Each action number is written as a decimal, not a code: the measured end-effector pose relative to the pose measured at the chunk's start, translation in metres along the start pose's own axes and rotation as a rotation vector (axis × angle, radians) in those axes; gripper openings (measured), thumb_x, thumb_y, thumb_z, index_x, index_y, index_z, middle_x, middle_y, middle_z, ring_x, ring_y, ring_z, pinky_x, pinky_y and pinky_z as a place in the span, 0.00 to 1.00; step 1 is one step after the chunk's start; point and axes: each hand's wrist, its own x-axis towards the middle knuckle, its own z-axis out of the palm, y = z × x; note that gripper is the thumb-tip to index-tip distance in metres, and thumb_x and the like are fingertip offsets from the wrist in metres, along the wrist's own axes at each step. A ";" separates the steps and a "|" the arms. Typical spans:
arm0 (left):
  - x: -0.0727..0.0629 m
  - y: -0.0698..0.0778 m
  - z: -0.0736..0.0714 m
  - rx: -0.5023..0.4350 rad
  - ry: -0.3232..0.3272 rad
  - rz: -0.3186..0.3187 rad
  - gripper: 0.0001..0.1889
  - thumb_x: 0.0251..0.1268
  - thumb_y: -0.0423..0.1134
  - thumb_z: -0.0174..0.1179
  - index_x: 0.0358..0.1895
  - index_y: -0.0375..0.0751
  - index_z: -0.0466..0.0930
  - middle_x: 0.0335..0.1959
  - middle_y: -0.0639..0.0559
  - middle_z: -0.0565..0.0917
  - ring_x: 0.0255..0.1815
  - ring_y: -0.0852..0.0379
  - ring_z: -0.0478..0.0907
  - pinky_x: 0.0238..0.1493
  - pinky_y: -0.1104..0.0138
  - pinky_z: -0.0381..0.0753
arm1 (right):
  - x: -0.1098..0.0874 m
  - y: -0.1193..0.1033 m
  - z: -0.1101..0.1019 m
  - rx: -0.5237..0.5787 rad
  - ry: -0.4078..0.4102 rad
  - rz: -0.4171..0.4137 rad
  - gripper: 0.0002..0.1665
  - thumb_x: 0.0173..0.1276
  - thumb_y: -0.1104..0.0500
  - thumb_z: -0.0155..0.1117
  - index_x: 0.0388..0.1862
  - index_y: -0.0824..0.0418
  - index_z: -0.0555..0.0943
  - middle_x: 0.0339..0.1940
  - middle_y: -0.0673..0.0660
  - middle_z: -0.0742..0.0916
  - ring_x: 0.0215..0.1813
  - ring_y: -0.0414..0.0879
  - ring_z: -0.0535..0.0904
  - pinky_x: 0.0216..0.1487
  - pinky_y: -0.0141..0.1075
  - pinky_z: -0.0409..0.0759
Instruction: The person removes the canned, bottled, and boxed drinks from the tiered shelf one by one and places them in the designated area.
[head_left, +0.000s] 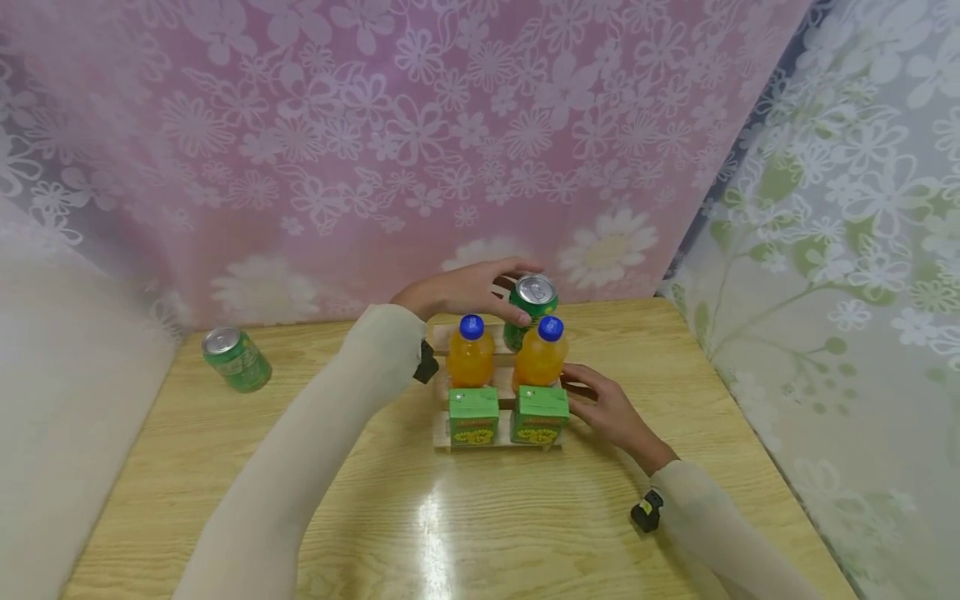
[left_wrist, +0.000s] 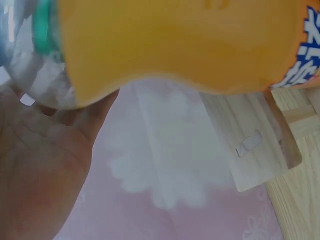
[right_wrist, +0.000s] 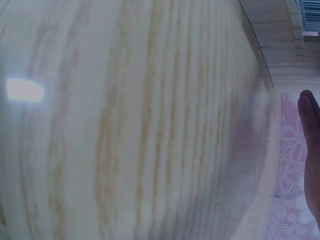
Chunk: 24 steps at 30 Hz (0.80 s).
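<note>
In the head view my left hand [head_left: 476, 288] holds a green drink can [head_left: 536, 292], thumb in front and fingers behind, at the back tier of a small wooden stepped rack [head_left: 501, 425]. My right hand [head_left: 611, 412] is at the rack's right side, its fingertips partly hidden beside an orange soda bottle [head_left: 538, 357]. A second orange soda bottle [head_left: 470, 357] stands to the left on the middle tier. Two green drink cartons, the left one [head_left: 473, 417] and the right one [head_left: 540, 415], sit on the front tier. An orange bottle [left_wrist: 175, 45] fills the top of the left wrist view.
Another green can [head_left: 237, 359] stands at the table's back left. The wood-grain table [head_left: 375, 517] ends at a pink flowered curtain [head_left: 420, 150] behind and a pale leafy curtain [head_left: 840, 275] on the right.
</note>
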 end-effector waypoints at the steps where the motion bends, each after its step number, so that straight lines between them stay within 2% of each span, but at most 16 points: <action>1: 0.001 0.000 0.000 -0.001 -0.002 -0.009 0.46 0.72 0.51 0.74 0.88 0.60 0.58 0.85 0.50 0.66 0.85 0.45 0.64 0.84 0.46 0.68 | 0.000 0.000 0.000 -0.002 -0.002 0.000 0.32 0.80 0.64 0.69 0.80 0.61 0.76 0.77 0.65 0.80 0.75 0.65 0.79 0.74 0.59 0.80; 6: 0.005 0.001 0.000 -0.001 -0.017 -0.033 0.47 0.72 0.51 0.74 0.88 0.63 0.58 0.85 0.51 0.66 0.86 0.45 0.62 0.85 0.46 0.68 | 0.001 -0.001 0.000 -0.003 -0.004 0.005 0.32 0.80 0.64 0.69 0.80 0.62 0.76 0.76 0.65 0.81 0.75 0.66 0.79 0.73 0.60 0.79; 13: 0.010 0.000 0.003 -0.030 -0.036 -0.012 0.47 0.73 0.48 0.75 0.89 0.60 0.57 0.81 0.51 0.71 0.85 0.45 0.64 0.84 0.49 0.69 | 0.001 0.001 0.000 -0.003 -0.015 0.000 0.32 0.81 0.62 0.69 0.81 0.59 0.75 0.78 0.63 0.80 0.75 0.65 0.78 0.74 0.59 0.79; 20: 0.010 -0.003 0.005 -0.014 -0.004 -0.014 0.43 0.73 0.48 0.74 0.85 0.54 0.62 0.79 0.49 0.73 0.85 0.43 0.66 0.85 0.48 0.69 | 0.000 0.002 0.000 0.006 -0.015 -0.006 0.32 0.81 0.62 0.69 0.81 0.59 0.75 0.78 0.63 0.80 0.75 0.65 0.78 0.75 0.61 0.79; 24: 0.010 -0.005 0.007 0.001 0.019 -0.012 0.41 0.72 0.49 0.75 0.84 0.55 0.64 0.78 0.50 0.75 0.83 0.44 0.68 0.84 0.48 0.70 | -0.001 0.002 0.000 0.003 -0.016 0.004 0.32 0.81 0.61 0.69 0.81 0.58 0.75 0.78 0.62 0.80 0.75 0.64 0.78 0.75 0.59 0.79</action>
